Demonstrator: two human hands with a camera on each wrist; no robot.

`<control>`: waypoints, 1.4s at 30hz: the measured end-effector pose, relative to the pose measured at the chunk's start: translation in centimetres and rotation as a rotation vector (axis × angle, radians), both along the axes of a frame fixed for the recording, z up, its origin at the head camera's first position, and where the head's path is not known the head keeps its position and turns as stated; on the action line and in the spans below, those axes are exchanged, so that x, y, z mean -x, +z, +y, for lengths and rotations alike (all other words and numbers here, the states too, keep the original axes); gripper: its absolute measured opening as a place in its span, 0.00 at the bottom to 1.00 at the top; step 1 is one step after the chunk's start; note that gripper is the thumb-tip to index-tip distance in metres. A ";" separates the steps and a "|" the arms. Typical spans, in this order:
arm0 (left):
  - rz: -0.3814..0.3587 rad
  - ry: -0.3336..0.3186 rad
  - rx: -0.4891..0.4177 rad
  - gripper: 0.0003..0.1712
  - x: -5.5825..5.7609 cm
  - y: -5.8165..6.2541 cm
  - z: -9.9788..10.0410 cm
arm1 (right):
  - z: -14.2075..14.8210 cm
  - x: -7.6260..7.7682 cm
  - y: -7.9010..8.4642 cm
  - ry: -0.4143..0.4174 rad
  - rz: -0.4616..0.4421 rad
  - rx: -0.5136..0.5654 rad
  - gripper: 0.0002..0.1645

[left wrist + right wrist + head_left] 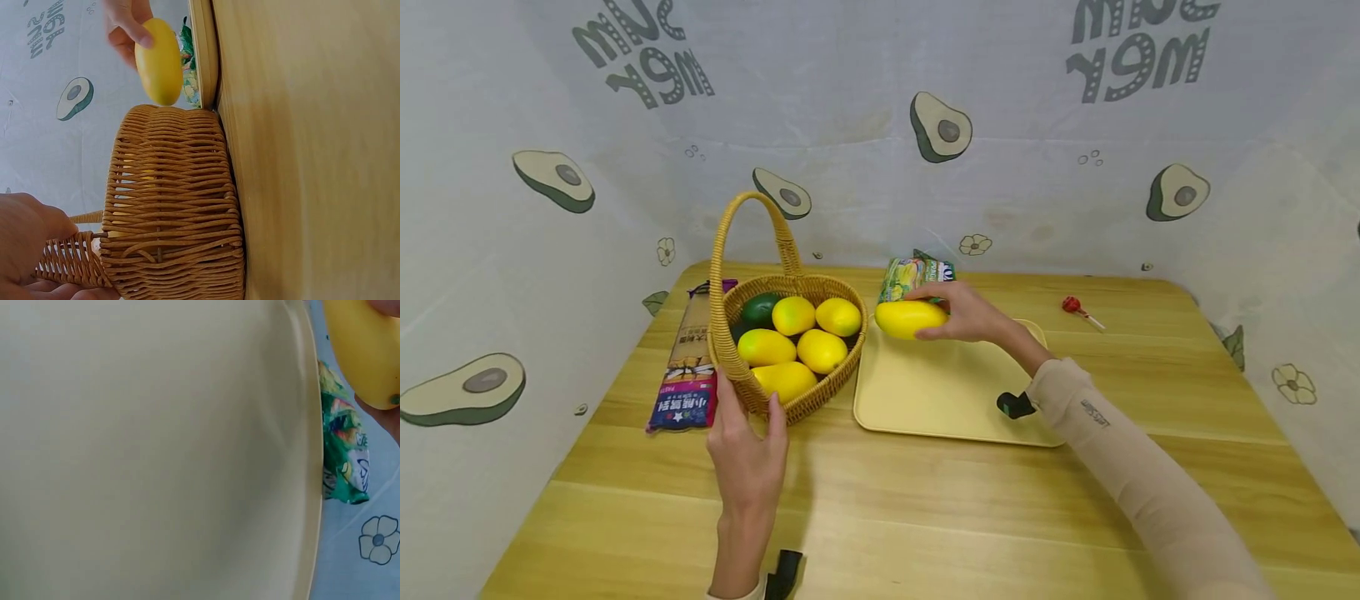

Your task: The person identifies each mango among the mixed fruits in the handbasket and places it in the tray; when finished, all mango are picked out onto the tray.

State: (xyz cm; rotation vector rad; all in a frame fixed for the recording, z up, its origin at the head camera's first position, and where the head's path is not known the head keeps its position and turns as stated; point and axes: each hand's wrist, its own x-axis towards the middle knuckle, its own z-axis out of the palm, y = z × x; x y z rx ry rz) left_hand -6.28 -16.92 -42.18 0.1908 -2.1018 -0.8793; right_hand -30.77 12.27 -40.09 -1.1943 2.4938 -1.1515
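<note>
My right hand [962, 312] holds a yellow mango [912, 320] above the left part of a pale yellow tray [925, 408], close to the basket's right rim. The same mango [159, 62] shows in the left wrist view beyond the far end of the basket. With my left hand [748, 454] I grip the wicker basket [827, 392] at its near left side, where the tall handle [721, 267] meets the rim; the left wrist view shows the thumb and fingers round that part. Several yellow mangoes [767, 347] and a dark green fruit [760, 309] lie inside the basket.
Left of the basket lies a pasta packet [685, 383], partly behind it. A green snack bag [904, 277] sits behind the tray. At the back right is a red lollipop [1072, 305]. A printed cloth [865, 100] stands round the wooden table [925, 517].
</note>
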 end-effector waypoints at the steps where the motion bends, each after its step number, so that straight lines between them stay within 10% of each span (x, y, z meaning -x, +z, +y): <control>1: 0.000 -0.001 -0.001 0.45 0.0 0.0 0.0 | 0.0 0.2 -0.2 -0.003 -0.003 -0.007 0.37; 42: 0.012 0.008 0.008 0.45 0.1 -0.1 0.1 | -1.5 2.1 -2.5 0.033 -0.018 -0.025 0.37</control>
